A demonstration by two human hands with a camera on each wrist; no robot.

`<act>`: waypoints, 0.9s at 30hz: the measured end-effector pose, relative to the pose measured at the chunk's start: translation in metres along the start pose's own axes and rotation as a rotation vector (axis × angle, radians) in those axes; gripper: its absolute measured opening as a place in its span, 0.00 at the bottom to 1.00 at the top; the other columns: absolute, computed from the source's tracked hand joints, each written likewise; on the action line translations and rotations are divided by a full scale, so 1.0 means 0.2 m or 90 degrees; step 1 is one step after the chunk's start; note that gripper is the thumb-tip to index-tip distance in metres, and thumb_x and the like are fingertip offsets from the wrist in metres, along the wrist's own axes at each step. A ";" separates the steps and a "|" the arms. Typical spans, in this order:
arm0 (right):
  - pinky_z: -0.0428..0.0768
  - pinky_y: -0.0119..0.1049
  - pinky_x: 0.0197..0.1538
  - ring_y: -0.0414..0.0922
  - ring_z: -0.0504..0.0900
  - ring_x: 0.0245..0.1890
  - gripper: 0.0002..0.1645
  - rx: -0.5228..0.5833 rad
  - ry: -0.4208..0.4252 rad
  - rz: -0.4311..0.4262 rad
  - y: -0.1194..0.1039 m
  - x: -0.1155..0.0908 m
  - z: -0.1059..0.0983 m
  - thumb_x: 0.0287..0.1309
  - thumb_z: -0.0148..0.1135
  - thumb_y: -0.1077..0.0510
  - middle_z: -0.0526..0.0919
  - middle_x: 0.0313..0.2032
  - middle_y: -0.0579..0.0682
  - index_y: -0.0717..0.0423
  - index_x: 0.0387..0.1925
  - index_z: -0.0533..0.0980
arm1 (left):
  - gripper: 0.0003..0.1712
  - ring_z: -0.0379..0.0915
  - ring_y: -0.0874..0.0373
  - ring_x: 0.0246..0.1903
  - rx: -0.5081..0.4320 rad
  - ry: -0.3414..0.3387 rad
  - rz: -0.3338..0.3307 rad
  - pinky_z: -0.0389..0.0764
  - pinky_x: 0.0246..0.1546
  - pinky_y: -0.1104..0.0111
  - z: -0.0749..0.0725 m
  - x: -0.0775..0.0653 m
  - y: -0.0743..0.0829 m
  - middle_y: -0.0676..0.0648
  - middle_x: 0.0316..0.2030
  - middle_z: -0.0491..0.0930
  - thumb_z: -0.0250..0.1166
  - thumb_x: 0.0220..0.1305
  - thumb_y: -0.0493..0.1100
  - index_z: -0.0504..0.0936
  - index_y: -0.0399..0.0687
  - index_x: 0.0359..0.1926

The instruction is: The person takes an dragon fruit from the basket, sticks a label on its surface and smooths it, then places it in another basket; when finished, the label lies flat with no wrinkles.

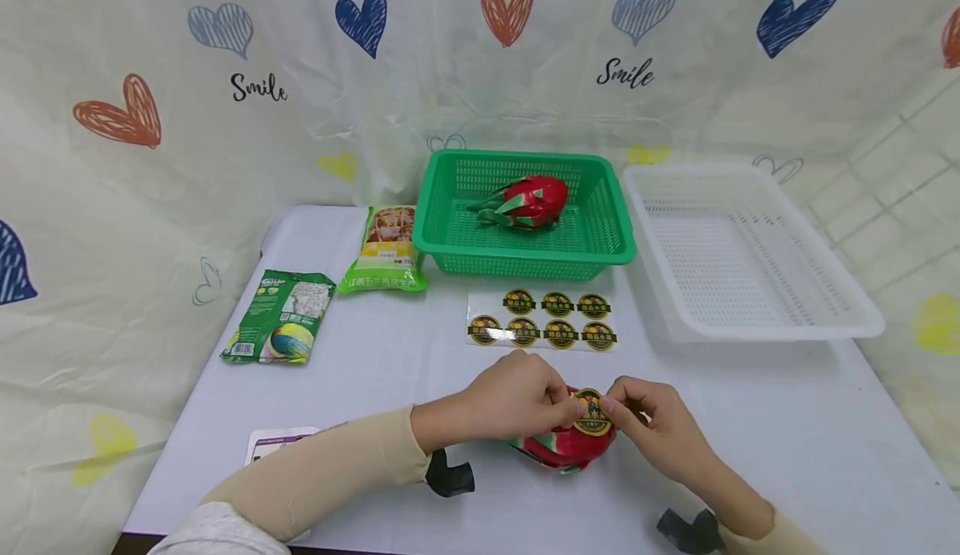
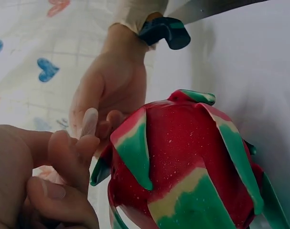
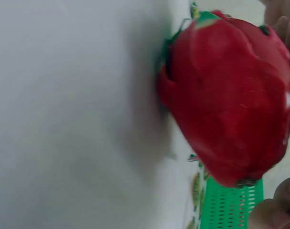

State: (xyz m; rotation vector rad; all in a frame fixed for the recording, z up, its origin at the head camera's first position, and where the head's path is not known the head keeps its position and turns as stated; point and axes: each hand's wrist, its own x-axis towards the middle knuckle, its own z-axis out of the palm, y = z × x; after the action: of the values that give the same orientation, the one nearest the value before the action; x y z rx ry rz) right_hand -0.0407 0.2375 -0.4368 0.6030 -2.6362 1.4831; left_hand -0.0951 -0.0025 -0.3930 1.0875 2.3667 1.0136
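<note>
A red dragon fruit (image 1: pixel 558 452) with green-tipped scales lies on the table, close to the person. Over its upper side is a round black-and-gold sticker (image 1: pixel 593 418). From the left, the left hand (image 1: pixel 508 398) pinches one edge of this sticker between thumb and forefinger. The right hand (image 1: pixel 662 432) pinches the opposite edge. In the left wrist view the fruit (image 2: pixel 176 148) fills the lower right, beside the bent fingers of the left hand (image 2: pixel 59 176). The right wrist view shows the fruit's smooth red side (image 3: pixel 230 100); the sticker is hidden there.
Beyond the hands lies a sheet of round stickers (image 1: pixel 483 309). A green basket (image 1: pixel 517 265) holds another dragon fruit (image 1: pixel 542 198); right of it stands a white basket (image 1: pixel 772 327). Two snack packets, one green (image 1: pixel 281 317) and one yellow-green (image 1: pixel 386 259), lie left. A white card (image 1: pixel 273 438) shows behind the left forearm.
</note>
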 end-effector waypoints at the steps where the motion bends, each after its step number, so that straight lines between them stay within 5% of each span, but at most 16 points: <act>1: 0.70 0.29 0.22 0.34 0.70 0.21 0.18 0.001 0.000 -0.007 0.00 -0.01 0.01 0.68 0.63 0.69 0.78 0.21 0.43 0.43 0.27 0.77 | 0.26 0.60 0.74 0.08 0.014 -0.002 -0.005 0.55 0.12 0.80 0.00 0.00 0.00 0.63 0.08 0.71 0.67 0.72 0.53 0.81 0.57 0.13; 9: 0.67 0.23 0.22 0.28 0.65 0.20 0.20 -0.062 0.017 -0.076 0.04 -0.05 0.04 0.59 0.71 0.70 0.74 0.20 0.36 0.40 0.28 0.76 | 0.33 0.52 0.74 0.08 0.086 -0.036 -0.024 0.46 0.11 0.80 0.03 0.00 0.00 0.63 0.05 0.60 0.67 0.71 0.55 0.71 0.58 0.07; 17: 0.62 0.15 0.25 0.25 0.61 0.22 0.26 -0.185 0.032 -0.135 0.05 -0.07 0.04 0.51 0.78 0.65 0.66 0.21 0.31 0.35 0.27 0.70 | 0.37 0.46 0.74 0.08 0.172 -0.023 -0.032 0.43 0.11 0.79 0.04 -0.01 0.01 0.63 0.05 0.54 0.70 0.66 0.62 0.64 0.59 0.06; 27: 0.63 0.18 0.25 0.30 0.63 0.21 0.24 -0.145 -0.017 -0.144 0.09 -0.06 0.02 0.52 0.81 0.60 0.68 0.22 0.39 0.39 0.29 0.69 | 0.39 0.47 0.71 0.12 0.299 0.019 -0.034 0.48 0.10 0.77 0.07 -0.02 0.03 0.63 0.07 0.52 0.74 0.56 0.71 0.61 0.60 0.08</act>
State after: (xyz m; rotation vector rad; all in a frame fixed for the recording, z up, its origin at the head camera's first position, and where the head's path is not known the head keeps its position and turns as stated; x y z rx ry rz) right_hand -0.0359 0.2460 -0.4554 0.8670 -2.6014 1.1031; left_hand -0.0819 0.0034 -0.3983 1.1554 2.7194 0.4627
